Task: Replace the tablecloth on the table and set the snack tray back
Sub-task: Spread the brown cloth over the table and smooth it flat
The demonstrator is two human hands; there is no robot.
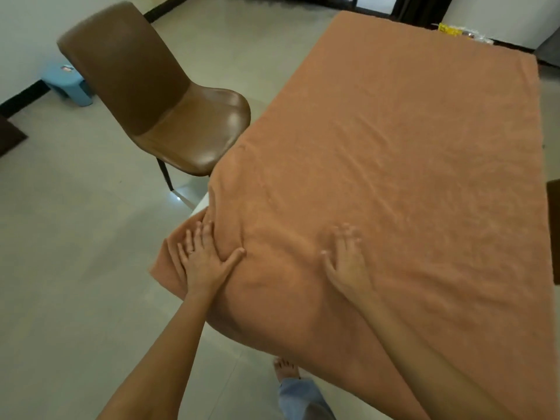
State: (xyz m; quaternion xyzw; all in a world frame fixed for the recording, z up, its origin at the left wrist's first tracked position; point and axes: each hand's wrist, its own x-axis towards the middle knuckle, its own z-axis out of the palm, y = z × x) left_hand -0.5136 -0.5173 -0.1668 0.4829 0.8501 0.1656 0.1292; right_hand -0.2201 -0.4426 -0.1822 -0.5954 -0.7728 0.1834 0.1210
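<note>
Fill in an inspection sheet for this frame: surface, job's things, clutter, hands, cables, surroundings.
Surface: table, almost wholly covered; a white sliver shows at the left edge.
Job's things: orange tablecloth spread out, wrinkled and bunched at the near left corner; snack tray not seen on it.
Clutter: yellow packets beyond the far edge.
Hands: left hand and right hand press flat on the cloth, fingers straight.
Cables: nothing seen.
Surroundings: brown chair to the left, blue stool by the wall, tiled floor.

Orange tablecloth (394, 140) lies spread over the desk, lightly wrinkled, its near-left corner bunched and hanging off.
</note>
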